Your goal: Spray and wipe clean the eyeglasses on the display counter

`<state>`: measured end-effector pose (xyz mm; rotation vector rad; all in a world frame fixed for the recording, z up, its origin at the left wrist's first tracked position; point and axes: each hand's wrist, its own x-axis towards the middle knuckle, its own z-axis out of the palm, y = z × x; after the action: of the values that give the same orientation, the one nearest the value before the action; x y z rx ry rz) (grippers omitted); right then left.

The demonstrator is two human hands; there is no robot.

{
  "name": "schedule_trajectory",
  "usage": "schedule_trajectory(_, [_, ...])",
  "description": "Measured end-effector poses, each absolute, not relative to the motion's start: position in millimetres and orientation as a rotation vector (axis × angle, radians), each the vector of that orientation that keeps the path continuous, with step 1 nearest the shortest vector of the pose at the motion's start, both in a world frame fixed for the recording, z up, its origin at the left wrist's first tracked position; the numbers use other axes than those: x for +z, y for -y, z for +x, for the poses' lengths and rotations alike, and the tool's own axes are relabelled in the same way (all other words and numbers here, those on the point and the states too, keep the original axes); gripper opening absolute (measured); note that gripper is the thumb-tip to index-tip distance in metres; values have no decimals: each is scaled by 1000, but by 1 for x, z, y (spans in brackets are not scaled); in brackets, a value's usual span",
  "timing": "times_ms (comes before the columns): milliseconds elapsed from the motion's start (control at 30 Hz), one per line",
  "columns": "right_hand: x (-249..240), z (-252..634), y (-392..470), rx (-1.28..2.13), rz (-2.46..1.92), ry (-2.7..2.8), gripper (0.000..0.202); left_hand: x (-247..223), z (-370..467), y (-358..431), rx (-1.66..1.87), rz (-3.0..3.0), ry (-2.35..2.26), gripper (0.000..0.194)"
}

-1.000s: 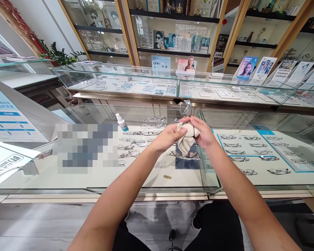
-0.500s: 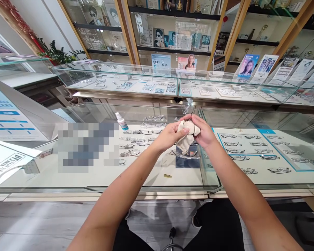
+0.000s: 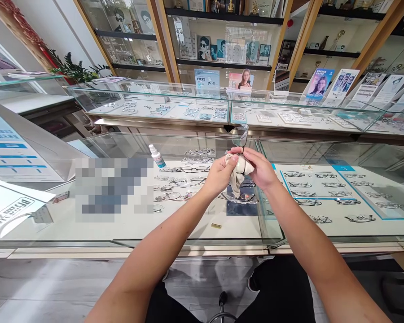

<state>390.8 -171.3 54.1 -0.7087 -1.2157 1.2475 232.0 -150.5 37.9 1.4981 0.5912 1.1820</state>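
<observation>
Over the glass counter I hold a pair of eyeglasses (image 3: 239, 136), one lens sticking up beyond my fingers. The other lens is wrapped in a crumpled cream cloth (image 3: 236, 181). My left hand (image 3: 218, 176) is closed on the cloth, with the thumb pressed over it. My right hand (image 3: 263, 170) is closed around the frame and the cloth's right side; its fingertips are partly hidden. A white spray bottle (image 3: 157, 157) with a blue-marked label stands upright to the left of my hands.
Beneath the glass, rows of eyeglass frames (image 3: 180, 181) are laid out, with more (image 3: 323, 184) to the right. A small gold-coloured piece (image 3: 216, 225) lies near the front. A white folded sign (image 3: 23, 148) stands at the left. Behind runs a second glass case (image 3: 148, 92).
The cloth and my left hand have shifted slightly, the thumb moving up and left. The bare lens has tilted and shows more clearly above my fingers.
</observation>
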Motion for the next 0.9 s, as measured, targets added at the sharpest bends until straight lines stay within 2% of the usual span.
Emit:
schedule_trajectory(167, [54, 393, 172, 1210, -690, 1336, 38, 36, 234, 149, 1244, 1435, -620, 75])
schedule_trajectory(367, [50, 397, 169, 1160, -714, 1416, 45, 39, 232, 146, 1142, 1292, -603, 73])
schedule_trajectory(900, [54, 390, 174, 1203, -699, 1257, 43, 43, 226, 145, 1017, 1227, -545, 67])
